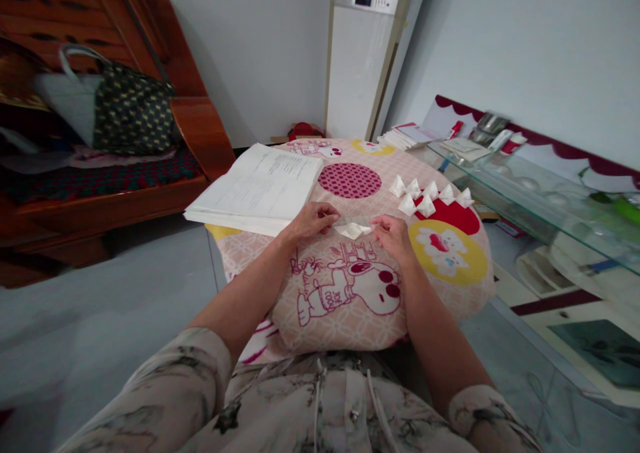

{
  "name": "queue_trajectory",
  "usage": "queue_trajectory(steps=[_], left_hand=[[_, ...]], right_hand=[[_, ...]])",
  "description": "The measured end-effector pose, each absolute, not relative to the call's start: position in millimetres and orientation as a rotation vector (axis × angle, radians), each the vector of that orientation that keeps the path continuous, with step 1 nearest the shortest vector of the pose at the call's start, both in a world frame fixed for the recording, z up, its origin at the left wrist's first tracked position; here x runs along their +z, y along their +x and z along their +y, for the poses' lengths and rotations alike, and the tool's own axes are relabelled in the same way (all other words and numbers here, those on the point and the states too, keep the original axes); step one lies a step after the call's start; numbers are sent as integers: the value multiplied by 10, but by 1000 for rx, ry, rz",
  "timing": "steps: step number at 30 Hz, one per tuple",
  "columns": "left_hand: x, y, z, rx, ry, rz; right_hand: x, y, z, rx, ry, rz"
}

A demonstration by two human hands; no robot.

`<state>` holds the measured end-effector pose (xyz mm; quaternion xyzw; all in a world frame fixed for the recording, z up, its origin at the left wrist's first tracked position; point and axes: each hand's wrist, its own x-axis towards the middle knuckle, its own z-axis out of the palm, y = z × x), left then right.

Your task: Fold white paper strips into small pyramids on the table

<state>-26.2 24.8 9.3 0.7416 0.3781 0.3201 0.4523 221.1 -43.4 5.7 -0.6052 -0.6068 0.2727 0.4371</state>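
Note:
A small white piece of folded paper (353, 230) is between my two hands, just above the patterned tablecloth (280, 293). My left hand (316, 218) has its fingers closed at the paper's left end. At the opposite end, my right hand (391, 233) pinches the paper between thumb and fingers. Several finished-looking pointed paper shapes (426, 206) stand in two rows to the right, beyond my right hand. A thick stack of printed sheets (255, 186) lies at the left, close to my left hand.
To the right is a glass-topped cabinet (530, 203) holding papers, cups and small items. A wooden bench (200, 130) with a patterned bag (134, 110) stands at the left. Behind the round table is a tall white air conditioner (357, 60).

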Motion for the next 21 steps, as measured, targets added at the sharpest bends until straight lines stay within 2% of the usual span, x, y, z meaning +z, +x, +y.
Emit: queue_trajectory(steps=[7, 12, 21], left_hand=[[131, -107, 119, 970, 2036, 949], [153, -30, 55, 906, 2153, 890], [131, -19, 47, 795, 2290, 961]], right_hand=[[66, 2111, -438, 397, -1497, -1641], [102, 2086, -468, 164, -1555, -1745], [37, 1974, -412, 222, -1328, -1908]])
